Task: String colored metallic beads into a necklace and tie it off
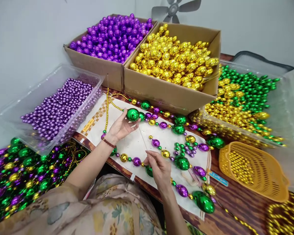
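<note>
My left hand (pixel 123 126) is closed around a large shiny green bead (pixel 132 115), holding it up over the white cloth (pixel 100 119). A thin straight needle or wire (pixel 143 137) runs from below this bead down to my right hand (pixel 159 168), whose thumb and fingers pinch its lower end. Strands of green, gold and purple beads (pixel 163 125) lie on the cloth around both hands. A string of small gold beads (pixel 107 112) hangs just behind my left hand. Small loose green and purple beads (pixel 185 149) sit in a cluster to the right.
Cardboard boxes of purple beads (pixel 115 39) and gold beads (pixel 173 58) stand at the back. A clear tub (pixel 88 76) of small purple beads is on the left, another tub (pixel 237 122) on the right. An orange basket (pixel 264 176) stands at the right. Finished-looking strands (pixel 22 173) pile up lower left.
</note>
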The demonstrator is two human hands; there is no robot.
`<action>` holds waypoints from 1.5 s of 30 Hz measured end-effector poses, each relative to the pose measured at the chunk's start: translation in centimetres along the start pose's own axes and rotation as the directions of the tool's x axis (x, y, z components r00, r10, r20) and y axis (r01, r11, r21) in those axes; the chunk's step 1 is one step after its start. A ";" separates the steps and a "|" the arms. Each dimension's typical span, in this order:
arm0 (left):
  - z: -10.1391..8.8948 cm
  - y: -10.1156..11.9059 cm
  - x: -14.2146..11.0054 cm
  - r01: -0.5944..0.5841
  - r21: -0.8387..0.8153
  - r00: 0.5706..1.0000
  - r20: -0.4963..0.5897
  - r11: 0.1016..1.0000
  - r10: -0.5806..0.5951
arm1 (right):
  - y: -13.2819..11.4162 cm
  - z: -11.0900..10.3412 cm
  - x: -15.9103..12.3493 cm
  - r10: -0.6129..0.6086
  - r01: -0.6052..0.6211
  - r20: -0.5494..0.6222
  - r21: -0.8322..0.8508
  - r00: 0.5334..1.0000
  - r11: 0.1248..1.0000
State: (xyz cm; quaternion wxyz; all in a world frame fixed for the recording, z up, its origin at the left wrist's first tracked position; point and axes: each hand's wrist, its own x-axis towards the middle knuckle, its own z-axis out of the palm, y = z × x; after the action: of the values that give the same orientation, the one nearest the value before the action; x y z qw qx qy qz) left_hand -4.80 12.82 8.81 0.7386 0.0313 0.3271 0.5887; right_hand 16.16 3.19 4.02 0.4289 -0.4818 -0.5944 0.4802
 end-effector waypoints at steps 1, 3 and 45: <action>0.1 0.0 0.0 -0.003 -0.005 1.000 -0.011 1.000 0.003 | -0.1 0.0 0.1 -0.005 0.005 0.005 -0.002 1.000 1.000; 0.3 0.0 0.0 -0.011 -0.010 0.999 -0.035 1.000 0.010 | -0.3 0.1 0.2 -0.012 0.012 0.007 -0.004 1.000 1.000; 1.8 -3.1 -3.8 -0.289 0.170 0.950 0.171 0.942 0.260 | 0.4 0.8 1.3 -0.053 0.054 -0.031 0.008 0.998 0.999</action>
State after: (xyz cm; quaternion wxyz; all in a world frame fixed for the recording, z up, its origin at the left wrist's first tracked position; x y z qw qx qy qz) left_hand -1.56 9.05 10.59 0.6645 0.1911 0.3200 0.6476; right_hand 15.23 4.41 3.54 0.4527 -0.4711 -0.5984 0.4638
